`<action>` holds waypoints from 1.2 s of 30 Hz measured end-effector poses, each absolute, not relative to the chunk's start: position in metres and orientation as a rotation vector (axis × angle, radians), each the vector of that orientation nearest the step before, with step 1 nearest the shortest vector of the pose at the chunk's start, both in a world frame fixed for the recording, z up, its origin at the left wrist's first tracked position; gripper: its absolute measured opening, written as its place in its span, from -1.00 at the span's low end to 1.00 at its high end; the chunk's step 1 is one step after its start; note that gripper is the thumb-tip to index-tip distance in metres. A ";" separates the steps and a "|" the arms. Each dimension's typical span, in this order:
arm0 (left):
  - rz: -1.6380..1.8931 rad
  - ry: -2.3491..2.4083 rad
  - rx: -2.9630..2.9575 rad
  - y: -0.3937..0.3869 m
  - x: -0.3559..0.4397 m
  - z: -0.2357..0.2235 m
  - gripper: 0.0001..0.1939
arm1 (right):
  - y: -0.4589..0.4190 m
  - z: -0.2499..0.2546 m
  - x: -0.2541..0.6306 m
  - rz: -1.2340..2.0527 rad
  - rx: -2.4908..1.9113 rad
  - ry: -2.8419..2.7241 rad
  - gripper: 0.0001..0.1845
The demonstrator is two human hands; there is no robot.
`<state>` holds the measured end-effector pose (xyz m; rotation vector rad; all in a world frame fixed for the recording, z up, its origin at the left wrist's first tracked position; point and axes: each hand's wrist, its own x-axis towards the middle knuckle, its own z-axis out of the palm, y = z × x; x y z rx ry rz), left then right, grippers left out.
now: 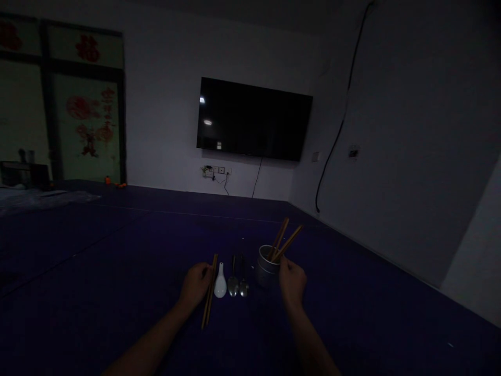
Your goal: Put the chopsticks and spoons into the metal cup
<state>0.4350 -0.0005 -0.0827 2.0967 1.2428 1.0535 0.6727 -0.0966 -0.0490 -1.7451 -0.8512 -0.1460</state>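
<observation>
My left hand [195, 284] has its fingers curled against a pair of wooden chopsticks [210, 300] lying slanted on the dark blue surface. Just right of them lies a white soup spoon [220, 287], bowl towards me. Two metal spoons [233, 286] rest side by side beyond it, their handles pointing away. A grey metal cup [266, 267] stands upright with several wooden chopsticks [287, 244] leaning out to the right. Its right side is pinched by my right hand [293, 282], whose fingertips are partly hidden near the rim.
The dark blue surface [156, 235] stretches to the walls. Clear plastic sheeting [47, 201] lies at the far left, near small orange objects [121, 185]. A television [254, 120] hangs on the back wall; a black cable [340, 130] runs down the right wall. The room is dim.
</observation>
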 end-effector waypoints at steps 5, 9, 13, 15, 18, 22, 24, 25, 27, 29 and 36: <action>1.025 1.270 2.125 0.002 0.435 -0.084 -0.63 | -0.099 -0.046 0.674 -0.165 -1.794 -0.841 -0.46; 1.040 1.247 2.118 0.003 0.434 -0.085 -0.64 | -0.101 -0.043 0.673 -0.195 -1.792 -0.837 -0.46; 1.042 1.254 2.112 0.002 0.435 -0.085 -0.66 | -0.104 -0.039 0.668 -0.209 -1.800 -0.838 -0.48; 1.051 1.250 2.110 0.001 0.435 -0.084 -0.65 | -0.106 -0.038 0.666 -0.204 -1.792 -0.848 -0.49; 1.059 1.240 2.101 0.000 0.435 -0.083 -0.64 | -0.108 -0.038 0.664 -0.199 -1.792 -0.861 -0.49; 1.062 1.236 2.084 0.000 0.435 -0.083 -0.65 | -0.107 -0.039 0.666 -0.232 -1.844 -0.858 -0.46; 1.056 1.233 2.089 0.000 0.434 -0.082 -0.65 | -0.106 -0.040 0.667 -0.232 -1.847 -0.849 -0.46; 1.051 1.235 2.094 0.000 0.434 -0.082 -0.65 | -0.106 -0.041 0.667 -0.226 -1.843 -0.848 -0.46; 1.046 1.236 2.102 0.001 0.434 -0.082 -0.66 | -0.106 -0.041 0.667 -0.220 -1.837 -0.849 -0.47; 1.053 1.240 2.103 0.001 0.434 -0.082 -0.66 | -0.105 -0.042 0.667 -0.216 -1.837 -0.839 -0.48; 0.997 1.365 2.221 -0.007 0.433 -0.077 -0.69 | -0.106 -0.036 0.661 -0.321 -1.751 -0.691 -0.40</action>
